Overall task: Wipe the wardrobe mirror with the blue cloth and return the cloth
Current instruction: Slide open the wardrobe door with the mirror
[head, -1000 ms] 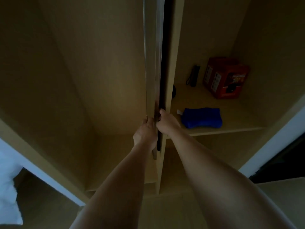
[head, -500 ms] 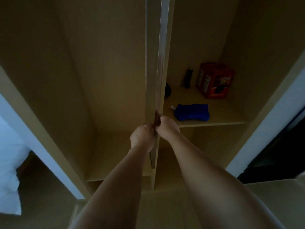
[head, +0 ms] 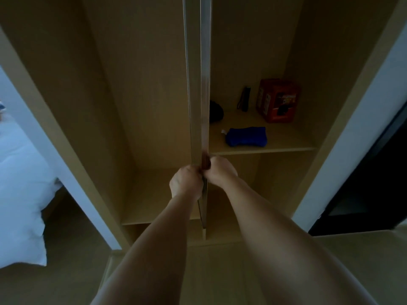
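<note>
Both hands are gripping the pull-out mirror panel, seen edge-on.
The left hand (head: 186, 183) and right hand (head: 221, 170) are curling round the mirror (head: 203, 95); the blue cloth (head: 246, 136) is lying untouched on the shelf (head: 286, 149), likely needing 1 hand freed.

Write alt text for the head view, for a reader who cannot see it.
Both hands, left hand and right hand, grip the edge-on pull-out mirror panel of an open wardrobe. The blue cloth lies on the right-hand shelf, before a red box.
</note>
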`<state>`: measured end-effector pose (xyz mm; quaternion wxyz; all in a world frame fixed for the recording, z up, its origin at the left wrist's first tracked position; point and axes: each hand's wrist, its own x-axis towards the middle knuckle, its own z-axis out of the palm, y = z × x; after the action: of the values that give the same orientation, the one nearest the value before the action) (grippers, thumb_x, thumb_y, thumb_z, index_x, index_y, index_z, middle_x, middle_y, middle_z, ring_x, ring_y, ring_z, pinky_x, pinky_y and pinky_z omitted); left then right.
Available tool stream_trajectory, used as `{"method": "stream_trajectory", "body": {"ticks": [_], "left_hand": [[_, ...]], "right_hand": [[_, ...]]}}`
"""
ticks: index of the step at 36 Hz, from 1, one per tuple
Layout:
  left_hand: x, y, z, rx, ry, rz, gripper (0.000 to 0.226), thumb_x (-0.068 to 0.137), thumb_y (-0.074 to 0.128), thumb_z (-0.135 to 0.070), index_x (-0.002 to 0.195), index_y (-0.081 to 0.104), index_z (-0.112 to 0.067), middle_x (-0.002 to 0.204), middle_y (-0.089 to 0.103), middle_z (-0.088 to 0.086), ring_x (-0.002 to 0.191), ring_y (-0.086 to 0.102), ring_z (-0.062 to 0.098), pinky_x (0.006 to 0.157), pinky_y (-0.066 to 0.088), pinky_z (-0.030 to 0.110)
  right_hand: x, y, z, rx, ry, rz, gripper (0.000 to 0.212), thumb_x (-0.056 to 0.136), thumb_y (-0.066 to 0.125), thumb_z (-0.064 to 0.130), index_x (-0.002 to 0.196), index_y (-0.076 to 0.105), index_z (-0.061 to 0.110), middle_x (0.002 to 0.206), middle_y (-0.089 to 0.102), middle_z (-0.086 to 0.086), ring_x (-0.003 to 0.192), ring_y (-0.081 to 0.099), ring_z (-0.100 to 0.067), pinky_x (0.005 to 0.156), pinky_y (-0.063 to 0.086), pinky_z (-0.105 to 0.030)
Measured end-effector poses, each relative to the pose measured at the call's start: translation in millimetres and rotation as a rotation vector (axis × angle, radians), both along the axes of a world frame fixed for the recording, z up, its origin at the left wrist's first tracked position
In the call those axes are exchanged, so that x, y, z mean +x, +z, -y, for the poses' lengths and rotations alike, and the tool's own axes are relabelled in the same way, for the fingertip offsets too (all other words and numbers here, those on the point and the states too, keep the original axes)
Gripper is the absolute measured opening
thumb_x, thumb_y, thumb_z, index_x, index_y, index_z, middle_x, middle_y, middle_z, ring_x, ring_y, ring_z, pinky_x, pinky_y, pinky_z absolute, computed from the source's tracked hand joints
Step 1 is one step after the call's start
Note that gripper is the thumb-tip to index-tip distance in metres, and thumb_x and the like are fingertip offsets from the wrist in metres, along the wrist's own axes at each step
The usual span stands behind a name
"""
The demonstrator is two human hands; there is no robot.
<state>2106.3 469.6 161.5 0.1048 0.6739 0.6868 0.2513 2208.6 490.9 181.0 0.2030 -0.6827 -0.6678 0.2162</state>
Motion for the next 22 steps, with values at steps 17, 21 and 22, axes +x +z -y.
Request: {"method": "stream_trajectory", "body": {"ticks": [17,21,22], "left_hand": [[28.5,4.6,32.8,-0.032,-0.037,0.01,0.024,0.089,0.044,-0.021,0.079,0.063,-0.031,0.066,0.056,-0.012,0.06,0.052,0.006,0.045,0.034,0.023],[35.8,4.9,29.0,-0.081,-0.044,-0.009,0.022,0.087,0.046,-0.018,0.075,0.058,-0.032,0.068,0.056,-0.011,0.059,0.052,0.006,0.045,0.034,0.023],[37.5,4.7,27.1,-0.088,-0.045,-0.019,0.022,0.088,0.046,-0.018,0.077,0.06,-0.03,0.071,0.058,-0.01,0.062,0.053,0.007,0.047,0.037,0.024]], "right_hand": [[22.0,5.9,39.5,-0.027,-0.108,-0.008,0.027,0.09,0.056,0.028,0.117,0.055,0.023,0.102,0.062,0.001,0.085,0.06,-0.018,0.066,0.051,-0.03],[24.5,6.2,37.8,-0.029,-0.162,0.013,0.027,0.089,0.057,0.028,0.115,0.054,0.023,0.105,0.062,0.0,0.088,0.059,-0.019,0.063,0.045,-0.03],[25.5,6.9,36.9,-0.029,-0.171,0.016,0.027,0.089,0.058,0.028,0.115,0.054,0.022,0.105,0.062,0.0,0.09,0.06,-0.019,0.064,0.045,-0.03]]}}
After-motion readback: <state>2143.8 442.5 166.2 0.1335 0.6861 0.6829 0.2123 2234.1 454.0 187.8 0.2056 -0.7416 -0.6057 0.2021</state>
